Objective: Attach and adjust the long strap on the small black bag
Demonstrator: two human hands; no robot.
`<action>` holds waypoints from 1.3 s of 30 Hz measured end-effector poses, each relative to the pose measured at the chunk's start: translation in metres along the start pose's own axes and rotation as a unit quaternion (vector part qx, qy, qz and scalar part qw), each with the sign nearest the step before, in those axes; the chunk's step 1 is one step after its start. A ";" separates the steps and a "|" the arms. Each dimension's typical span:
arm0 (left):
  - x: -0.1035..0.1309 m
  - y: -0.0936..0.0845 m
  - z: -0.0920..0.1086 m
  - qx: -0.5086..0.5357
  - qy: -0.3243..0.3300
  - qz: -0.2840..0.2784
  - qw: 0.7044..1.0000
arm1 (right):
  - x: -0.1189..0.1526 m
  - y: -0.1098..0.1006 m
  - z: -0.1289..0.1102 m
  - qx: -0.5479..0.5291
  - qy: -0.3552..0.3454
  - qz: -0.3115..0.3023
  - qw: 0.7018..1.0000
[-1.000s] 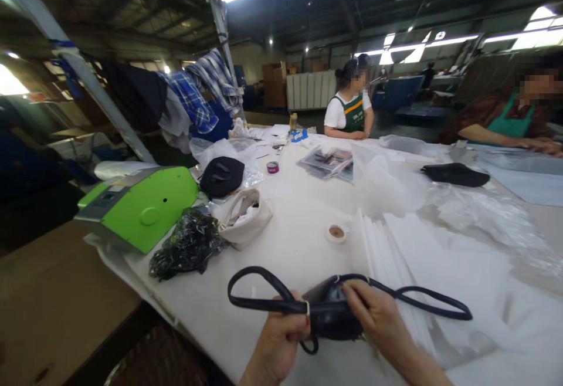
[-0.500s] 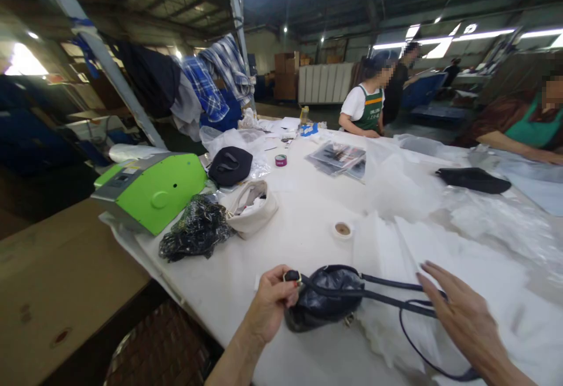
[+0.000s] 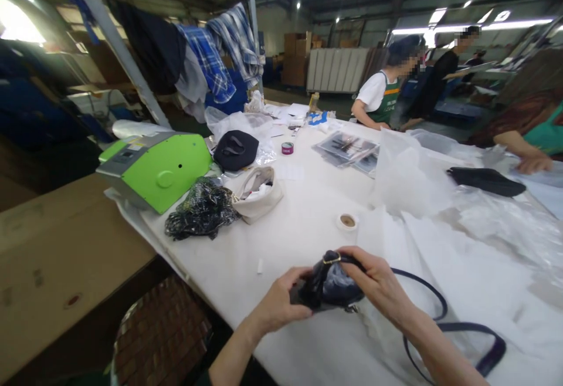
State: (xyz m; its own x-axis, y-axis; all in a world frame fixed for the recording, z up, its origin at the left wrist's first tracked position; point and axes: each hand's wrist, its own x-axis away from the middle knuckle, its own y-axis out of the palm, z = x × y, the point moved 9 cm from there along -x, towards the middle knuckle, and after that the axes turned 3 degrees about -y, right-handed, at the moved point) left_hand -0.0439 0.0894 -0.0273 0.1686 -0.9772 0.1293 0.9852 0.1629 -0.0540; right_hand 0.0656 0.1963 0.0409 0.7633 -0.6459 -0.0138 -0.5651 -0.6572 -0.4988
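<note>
A small dark handbag rests at the near part of the white table, with a gold ring on its strap end. My left hand grips the bag's left side, thumb and fingers around it. Over the top right side, my right hand is closed on the bag's strap near the ring. A long dark strap loops out to the right, passing under my right forearm. White tissue paper lies beside the bag on the right.
On the left stands a green-and-grey machine, beside crumpled black plastic, a cream bag and a black bag. A white tape roll and purple tape lie on the table. Co-workers stand beyond.
My right hand has come left from the long strap onto the bag's top. My left hand has shifted from the strap end to the bag's side. The view has tilted slightly.
</note>
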 end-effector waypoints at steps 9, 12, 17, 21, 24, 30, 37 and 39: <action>0.013 0.002 -0.041 -0.046 0.078 0.173 0.981 | 0.000 0.020 0.008 0.029 0.030 -0.045 0.998; 0.014 -0.007 -0.040 -0.015 0.074 0.206 0.976 | 0.006 0.040 0.024 0.063 0.051 -0.089 0.993; 0.017 -0.012 -0.036 -0.021 0.077 0.247 0.966 | 0.008 0.048 0.037 0.038 0.080 -0.064 0.994; 0.015 -0.007 -0.032 0.001 0.081 0.228 0.970 | 0.002 0.029 0.026 -0.038 0.101 -0.006 0.994; 0.013 -0.004 -0.026 0.001 0.083 0.221 0.972 | -0.004 0.017 0.011 -0.072 0.094 0.021 0.993; 0.009 -0.001 -0.007 -0.004 0.069 0.198 0.978 | -0.011 0.010 -0.010 -0.031 0.049 0.040 0.998; -0.007 0.001 0.010 0.145 0.049 0.113 0.982 | -0.005 0.008 -0.031 -0.019 0.022 0.019 0.999; -0.012 0.005 0.012 0.230 0.022 0.072 0.970 | -0.003 0.008 -0.033 -0.037 0.035 0.015 0.999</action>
State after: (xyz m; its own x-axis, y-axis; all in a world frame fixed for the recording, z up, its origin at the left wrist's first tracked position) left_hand -0.0411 0.1037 -0.0176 0.3135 -0.9432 0.1104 0.8630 0.3315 0.3813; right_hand 0.0481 0.1802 0.0657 0.7232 -0.6898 0.0340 -0.6109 -0.6619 -0.4344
